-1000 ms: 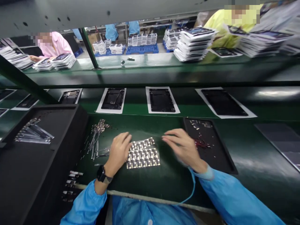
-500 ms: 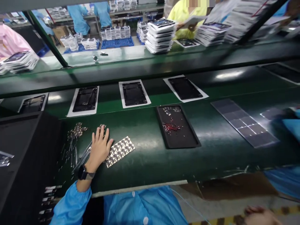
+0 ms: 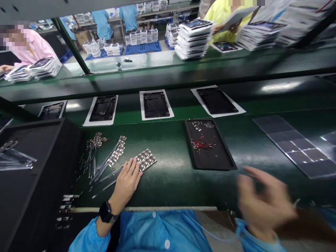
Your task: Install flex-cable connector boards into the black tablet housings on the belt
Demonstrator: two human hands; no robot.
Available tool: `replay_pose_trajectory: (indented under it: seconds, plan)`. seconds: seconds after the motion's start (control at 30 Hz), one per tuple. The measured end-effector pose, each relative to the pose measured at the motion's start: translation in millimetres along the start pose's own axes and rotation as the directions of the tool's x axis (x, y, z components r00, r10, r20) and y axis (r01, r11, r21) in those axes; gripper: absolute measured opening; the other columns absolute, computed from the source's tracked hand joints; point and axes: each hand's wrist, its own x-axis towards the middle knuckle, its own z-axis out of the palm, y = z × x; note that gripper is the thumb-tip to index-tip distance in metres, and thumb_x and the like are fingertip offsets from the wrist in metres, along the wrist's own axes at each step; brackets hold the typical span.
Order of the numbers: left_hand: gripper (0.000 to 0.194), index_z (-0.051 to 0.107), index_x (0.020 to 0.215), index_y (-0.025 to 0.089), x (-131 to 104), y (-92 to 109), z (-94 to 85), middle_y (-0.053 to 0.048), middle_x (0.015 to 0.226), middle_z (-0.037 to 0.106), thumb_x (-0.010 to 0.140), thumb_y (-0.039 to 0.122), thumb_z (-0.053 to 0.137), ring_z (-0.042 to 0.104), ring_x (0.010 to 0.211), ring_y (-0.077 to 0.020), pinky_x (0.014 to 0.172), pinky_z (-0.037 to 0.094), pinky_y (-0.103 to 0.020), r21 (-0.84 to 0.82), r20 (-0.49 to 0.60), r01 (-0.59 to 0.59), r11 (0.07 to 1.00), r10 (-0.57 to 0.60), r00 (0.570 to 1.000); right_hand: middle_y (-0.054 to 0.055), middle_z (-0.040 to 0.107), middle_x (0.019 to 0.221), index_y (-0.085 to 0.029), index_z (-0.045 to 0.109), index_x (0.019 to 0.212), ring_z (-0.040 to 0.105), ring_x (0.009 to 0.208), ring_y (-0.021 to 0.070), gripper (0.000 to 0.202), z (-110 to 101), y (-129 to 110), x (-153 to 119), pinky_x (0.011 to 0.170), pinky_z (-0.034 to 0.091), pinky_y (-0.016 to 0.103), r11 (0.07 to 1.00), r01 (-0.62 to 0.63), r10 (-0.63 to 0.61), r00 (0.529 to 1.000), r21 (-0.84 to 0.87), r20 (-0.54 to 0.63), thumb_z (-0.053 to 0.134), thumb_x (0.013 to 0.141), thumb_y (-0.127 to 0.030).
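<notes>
My left hand point(image 3: 128, 178), with a dark watch on its wrist, lies palm down on the left part of a panel of small circuit boards point(image 3: 146, 160), fingers extended side by side. Thin strips stick out beside it. To its left is a row of small boards point(image 3: 117, 151) with long strips, and further left a loose pile of similar parts point(image 3: 97, 140). My right hand point(image 3: 265, 199) is blurred above the table's front edge, thumb and forefinger apart, right of a black tray point(image 3: 214, 154) holding red-wired small parts point(image 3: 201, 144).
Tablet-like housings on white sheets point(image 3: 156, 105) line the belt behind. A black box point(image 3: 52, 150) stands at the left, dark film sheets point(image 3: 294, 143) at the right. Paper-wrapped stacks point(image 3: 194, 39) and people in pink and yellow are beyond the raised shelf.
My left hand has shifted right and nearer, from the row of small boards onto the panel. My right hand has risen from the lower right corner toward the tray. The view has shifted slightly.
</notes>
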Motion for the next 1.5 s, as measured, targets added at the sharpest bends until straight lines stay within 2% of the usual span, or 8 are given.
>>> replay_pose_trajectory:
  seconds: [0.03,0.1,0.2,0.3,0.47,1.03,1.37,1.5]
  plan:
    - [0.041,0.052,0.137,0.010,0.1,-0.3,1.3,-0.018,0.129,0.066,0.097,0.020,0.051,0.061,0.124,-0.0318,0.101,0.053,-0.049,0.001,-0.014,-0.003,1.000,0.003,1.000,0.008,0.072,0.112,-0.023,0.061,0.128,0.068,0.104,0.0257,0.035,20.6,-15.2,7.7,0.086,0.056,0.040,0.986,0.157,-0.162,0.980,0.051,0.118,0.062,0.093,-0.021]
    - [0.045,0.047,0.142,0.009,-0.1,-0.8,2.9,-0.019,0.128,0.066,0.098,0.019,0.050,0.062,0.122,-0.0304,0.100,0.054,-0.048,-0.009,-0.038,-0.010,1.000,0.010,0.999,0.012,0.072,0.118,-0.018,0.060,0.130,0.066,0.113,0.0260,0.035,66.3,-42.6,16.5,0.093,0.057,0.040,0.891,0.371,-0.447,0.820,0.262,0.358,0.060,0.095,-0.022]
    - [0.042,0.048,0.139,0.008,-0.6,-1.7,3.9,-0.019,0.125,0.068,0.098,0.016,0.049,0.065,0.119,-0.0287,0.098,0.056,-0.046,-0.027,-0.072,-0.022,0.999,0.020,0.997,0.012,0.071,0.123,-0.015,0.065,0.124,0.065,0.117,0.0254,0.029,128.5,-67.3,14.6,0.098,0.056,0.041,0.753,0.507,-0.656,0.624,0.418,0.425,0.053,0.098,-0.019]
    - [0.035,0.055,0.131,0.008,1.5,-3.1,4.0,-0.018,0.119,0.071,0.098,0.015,0.048,0.069,0.111,-0.0273,0.093,0.060,-0.042,-0.063,-0.104,-0.016,0.998,0.009,0.995,0.011,0.075,0.114,-0.013,0.070,0.112,0.071,0.105,0.0235,0.027,163.4,-71.7,6.3,0.091,0.060,0.039,0.680,0.543,-0.727,0.584,0.493,0.361,0.047,0.099,-0.015]
    - [0.032,0.058,0.128,0.011,5.9,-4.6,-2.9,-0.016,0.114,0.073,0.101,0.020,0.045,0.072,0.105,-0.0237,0.092,0.061,-0.037,-0.221,-0.074,0.066,0.973,-0.084,0.994,0.011,0.077,0.106,-0.013,0.072,0.108,0.074,0.097,0.0222,0.029,169.9,-65.9,10.4,0.085,0.062,0.035,0.671,0.483,-0.734,0.539,0.562,0.413,0.044,0.101,-0.015]
    - [0.028,0.064,0.121,0.014,-16.2,0.2,-22.5,-0.013,0.124,0.070,0.094,0.015,0.056,0.065,0.119,-0.0261,0.105,0.052,-0.054,-0.306,-0.023,0.207,0.929,-0.225,0.974,0.014,0.069,0.105,-0.018,0.074,0.102,0.062,0.108,0.0272,0.023,163.4,-63.5,11.7,0.086,0.058,0.044,0.711,0.396,-0.683,0.587,0.580,0.436,0.058,0.095,-0.034]
    - [0.031,0.069,0.104,0.014,5.0,34.0,2.1,-0.010,0.104,0.076,0.092,0.001,0.044,0.072,0.100,-0.0215,0.089,0.061,-0.038,-0.238,-0.126,0.167,0.957,-0.201,0.971,0.009,0.071,0.094,-0.017,0.070,0.097,0.063,0.096,0.0225,0.011,159.1,-56.4,7.4,0.081,0.055,0.038,0.704,0.353,-0.655,0.658,0.616,0.372,0.062,0.094,-0.024]
    - [0.027,0.067,0.099,0.015,8.2,37.4,-2.4,-0.008,0.098,0.076,0.093,0.001,0.044,0.072,0.095,-0.0208,0.086,0.061,-0.036,-0.232,-0.136,0.198,0.952,-0.233,0.963,0.008,0.070,0.087,-0.017,0.070,0.090,0.064,0.090,0.0215,0.013,160.7,-53.3,7.2,0.077,0.054,0.036,0.695,0.313,-0.659,0.636,0.647,0.401,0.060,0.095,-0.024]
